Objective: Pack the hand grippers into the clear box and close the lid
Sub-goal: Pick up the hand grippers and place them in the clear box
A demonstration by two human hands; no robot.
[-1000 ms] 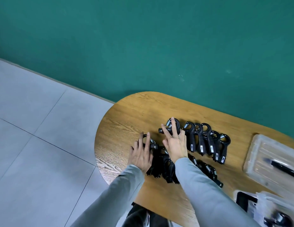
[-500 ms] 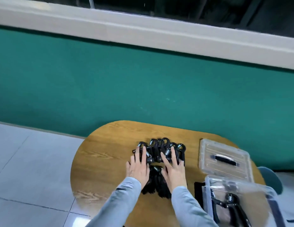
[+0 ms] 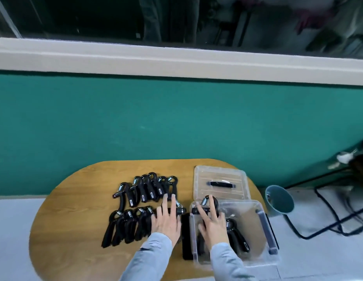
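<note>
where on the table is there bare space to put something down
Bare wood runs along the table left edge, left of the two rows of hand grippers, and across the far edge behind them. The near left corner is free too. The right side is crowded: lid, clear box, both hands.

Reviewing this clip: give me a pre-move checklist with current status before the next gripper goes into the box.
1. Box open, lid set aside behind it: ok.
2. Right hand over the box, on a gripper: ok.
3. That gripper fully seated: cannot tell.
4. Left hand on the next gripper, fingers flat: ok.
5. Room left beside the packed gripper: ok.
6. Rows on the table unpacked: not ok.
</note>
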